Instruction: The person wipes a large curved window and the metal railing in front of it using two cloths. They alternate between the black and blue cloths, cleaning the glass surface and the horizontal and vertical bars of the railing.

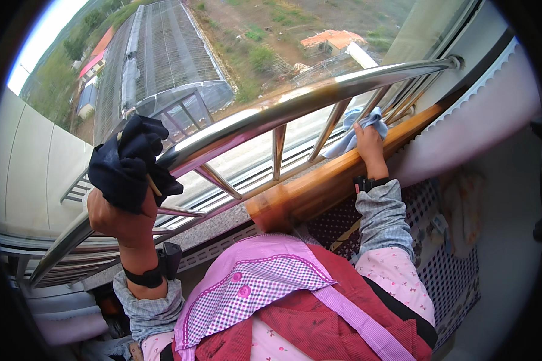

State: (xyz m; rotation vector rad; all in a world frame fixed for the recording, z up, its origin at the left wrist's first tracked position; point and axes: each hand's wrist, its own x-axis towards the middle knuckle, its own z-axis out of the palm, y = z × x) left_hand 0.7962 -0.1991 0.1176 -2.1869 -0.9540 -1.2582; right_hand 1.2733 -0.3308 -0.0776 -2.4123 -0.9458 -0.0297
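My left hand (123,216) is closed around a bunched dark navy cloth (126,162), held up beside the shiny metal top rail (253,124) of a window guard. Whether that hand also touches the rail, I cannot tell. Over to the right, my right hand (369,143) grips a light blue cloth (374,121) low among the guard's metal bars (278,152). Part of the blue cloth hangs down toward the window track, just past a varnished wooden beam (316,187). My right wrist passes over that beam.
Beneath the bars runs a speckled stone sill (221,224). A pink scallop-edged curtain (474,122) hangs at the right, above a dotted dark fabric (327,225). Pale folded curtain cloth (70,311) lies at lower left. Beyond the glass, a greenhouse (171,49) stands far below.
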